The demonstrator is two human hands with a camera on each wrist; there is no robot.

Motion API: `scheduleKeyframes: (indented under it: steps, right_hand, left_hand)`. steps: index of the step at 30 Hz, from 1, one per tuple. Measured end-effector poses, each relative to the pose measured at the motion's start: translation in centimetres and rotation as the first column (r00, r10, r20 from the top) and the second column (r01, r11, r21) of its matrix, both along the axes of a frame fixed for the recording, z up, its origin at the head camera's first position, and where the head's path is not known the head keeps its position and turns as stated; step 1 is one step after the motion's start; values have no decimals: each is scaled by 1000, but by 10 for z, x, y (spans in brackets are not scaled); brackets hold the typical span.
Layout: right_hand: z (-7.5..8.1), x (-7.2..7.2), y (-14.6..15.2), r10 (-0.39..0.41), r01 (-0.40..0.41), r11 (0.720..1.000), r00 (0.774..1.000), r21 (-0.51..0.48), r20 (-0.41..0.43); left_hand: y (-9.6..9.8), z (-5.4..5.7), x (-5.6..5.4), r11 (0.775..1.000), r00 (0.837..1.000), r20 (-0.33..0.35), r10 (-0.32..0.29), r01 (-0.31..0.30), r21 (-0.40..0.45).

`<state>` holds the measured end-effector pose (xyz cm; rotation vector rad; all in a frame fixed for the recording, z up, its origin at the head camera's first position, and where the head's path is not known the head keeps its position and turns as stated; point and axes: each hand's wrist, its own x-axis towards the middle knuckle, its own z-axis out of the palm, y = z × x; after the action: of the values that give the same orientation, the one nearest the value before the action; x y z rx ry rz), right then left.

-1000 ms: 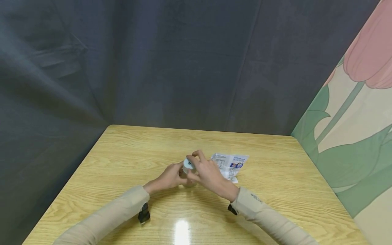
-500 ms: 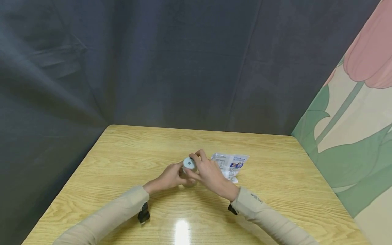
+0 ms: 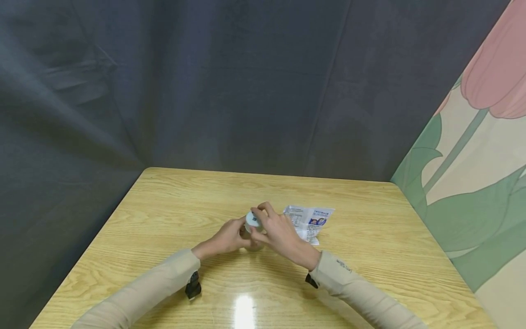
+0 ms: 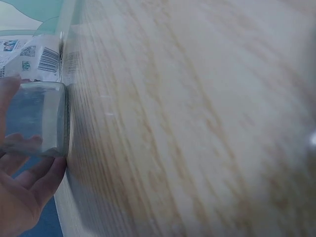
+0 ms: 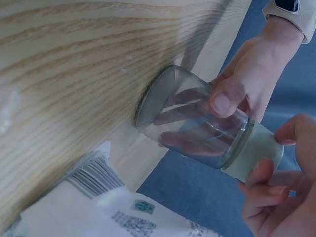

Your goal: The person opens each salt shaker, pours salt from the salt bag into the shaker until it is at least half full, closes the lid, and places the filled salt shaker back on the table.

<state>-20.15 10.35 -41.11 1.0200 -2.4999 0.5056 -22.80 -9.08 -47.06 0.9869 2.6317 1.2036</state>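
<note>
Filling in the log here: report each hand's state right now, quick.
Left hand: closed, holding the glass jar round its side.
Right hand: closed, holding the pale green lid on top of the jar.

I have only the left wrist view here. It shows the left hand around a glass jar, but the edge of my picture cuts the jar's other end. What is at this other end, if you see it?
Observer: A pale cap sits on the mouth of the glass jar; the right wrist view shows it well.
Operator: Thank you. Is somebody touching this cap?
Observer: Yes, the right hand pinches it by its side.
Operator: I understand. And the printed packet in my picture, on which side of the jar does it lie for the person?
Observer: In the head view, the white printed packet lies to the right of the jar, partly hidden behind the right hand.
</note>
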Motion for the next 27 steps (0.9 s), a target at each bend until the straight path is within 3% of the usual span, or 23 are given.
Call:
scheduleKeyframes:
  steps: [7,17,27]
  right_hand:
    - [2,1,2,37,-37,999,999,23,15]
    - [5,1,0,-89,87,996,994,25,66]
    - [3,-1,0,-11,11,1000,1000,4,22]
  left_hand:
    - [0,1,1,1000,1000,-2,-16,16,2]
    - [0,2,0,999,998,46,-39,37,35]
    - [1,4,-1,999,998,49,-33,32,19]
